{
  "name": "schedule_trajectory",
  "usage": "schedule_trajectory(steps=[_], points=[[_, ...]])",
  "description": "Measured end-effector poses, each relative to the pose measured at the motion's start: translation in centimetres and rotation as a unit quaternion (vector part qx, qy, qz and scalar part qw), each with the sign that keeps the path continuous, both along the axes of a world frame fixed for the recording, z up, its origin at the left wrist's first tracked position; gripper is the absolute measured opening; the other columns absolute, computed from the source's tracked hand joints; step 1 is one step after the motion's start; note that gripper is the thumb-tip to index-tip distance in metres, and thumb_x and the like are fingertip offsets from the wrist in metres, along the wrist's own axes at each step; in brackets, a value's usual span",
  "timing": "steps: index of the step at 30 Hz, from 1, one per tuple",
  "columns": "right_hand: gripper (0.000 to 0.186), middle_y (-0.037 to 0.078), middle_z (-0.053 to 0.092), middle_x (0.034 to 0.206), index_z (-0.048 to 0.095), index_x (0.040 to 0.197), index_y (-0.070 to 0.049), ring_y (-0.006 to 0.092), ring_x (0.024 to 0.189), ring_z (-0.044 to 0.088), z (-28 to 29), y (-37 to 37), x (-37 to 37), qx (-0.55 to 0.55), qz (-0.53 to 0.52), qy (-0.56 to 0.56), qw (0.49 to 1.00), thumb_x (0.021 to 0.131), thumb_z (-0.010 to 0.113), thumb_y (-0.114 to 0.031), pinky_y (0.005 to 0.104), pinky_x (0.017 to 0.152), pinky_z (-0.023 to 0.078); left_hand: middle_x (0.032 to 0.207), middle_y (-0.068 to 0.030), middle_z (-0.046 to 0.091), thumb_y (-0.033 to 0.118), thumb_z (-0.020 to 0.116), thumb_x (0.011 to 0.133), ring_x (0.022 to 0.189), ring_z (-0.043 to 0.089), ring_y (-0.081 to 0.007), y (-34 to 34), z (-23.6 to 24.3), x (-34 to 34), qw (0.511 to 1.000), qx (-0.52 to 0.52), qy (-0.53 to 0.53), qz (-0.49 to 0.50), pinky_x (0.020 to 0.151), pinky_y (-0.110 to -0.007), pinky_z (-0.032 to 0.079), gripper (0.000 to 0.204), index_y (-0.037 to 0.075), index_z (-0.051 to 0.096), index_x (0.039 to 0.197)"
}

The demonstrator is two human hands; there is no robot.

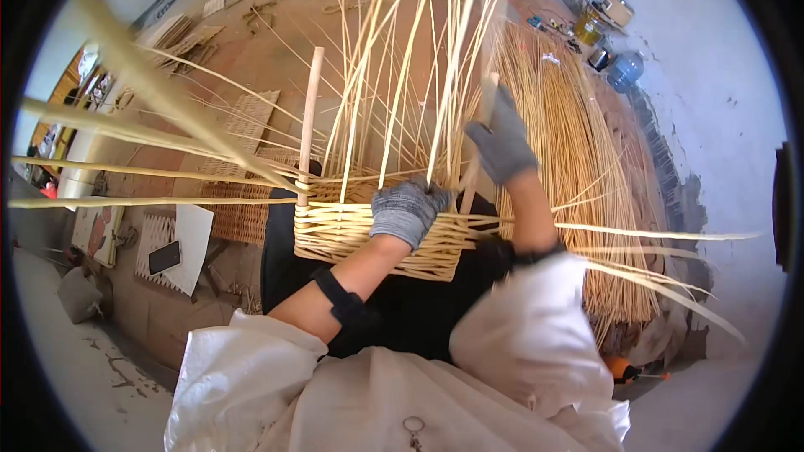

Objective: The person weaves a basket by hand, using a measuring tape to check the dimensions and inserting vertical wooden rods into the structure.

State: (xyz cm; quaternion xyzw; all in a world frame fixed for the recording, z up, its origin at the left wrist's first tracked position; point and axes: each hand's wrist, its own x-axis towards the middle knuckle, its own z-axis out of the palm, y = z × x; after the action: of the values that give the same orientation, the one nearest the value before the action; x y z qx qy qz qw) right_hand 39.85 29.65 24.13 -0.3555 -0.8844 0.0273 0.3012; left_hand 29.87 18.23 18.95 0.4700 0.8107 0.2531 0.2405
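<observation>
A half-woven willow basket (pixel 352 238) lies over my dark-clad lap, with long rods fanning out from it and a wooden post (pixel 311 109) standing at its left corner. My left hand (pixel 404 211), in a grey glove, is closed on the top rows of weave around the base of the upright rods. My right hand (pixel 502 138), gloved too and blurred, is raised above the basket's right end, gripping a pale wooden stick (pixel 492 84).
Bundles of willow rods (pixel 595 226) lie to my right, near a blue water jug (pixel 624 71). Woven panels (pixel 243 125) lie at the left behind the basket. A phone (pixel 165 257) and white sheet (pixel 193 238) are at lower left. A pale wall (pixel 703 75) borders the right.
</observation>
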Motion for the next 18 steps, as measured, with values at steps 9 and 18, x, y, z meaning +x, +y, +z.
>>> schedule_trajectory(steps=[9, 18], points=[[0.045, 0.016, 0.064, 0.097, 0.065, 0.102, -0.014, 0.0369, 0.094, 0.059, -3.5, -5.9, 6.2, -0.277, -0.013, -0.313, 0.908, 0.083, 0.051, -0.052, 0.0417, 0.079, 0.047, 0.115, -0.0188, 0.053, 0.066, 0.066, 0.058, 0.113, 0.046, -0.0323, -4.3, -1.5, 2.0, 0.959, 0.024, 0.211, -0.189, 0.099, -0.048, 0.026, 0.087, 0.009, 0.051, 0.122], [0.024, 0.009, 0.063, 0.084, 0.06, 0.093, -0.012, 0.0283, 0.073, 0.063, 0.2, -16.4, -6.3, 0.044, 0.246, -0.088, 0.964, 0.085, 0.052, -0.034, 0.0394, 0.065, 0.051, 0.103, -0.014, 0.056, 0.023, 0.067, 0.08, 0.097, 0.055, -0.025, -12.8, -9.8, -8.6, 0.921, 0.348, -0.109, 0.135, 0.085, -0.034, 0.046, 0.04, -0.002, 0.051, 0.106]])
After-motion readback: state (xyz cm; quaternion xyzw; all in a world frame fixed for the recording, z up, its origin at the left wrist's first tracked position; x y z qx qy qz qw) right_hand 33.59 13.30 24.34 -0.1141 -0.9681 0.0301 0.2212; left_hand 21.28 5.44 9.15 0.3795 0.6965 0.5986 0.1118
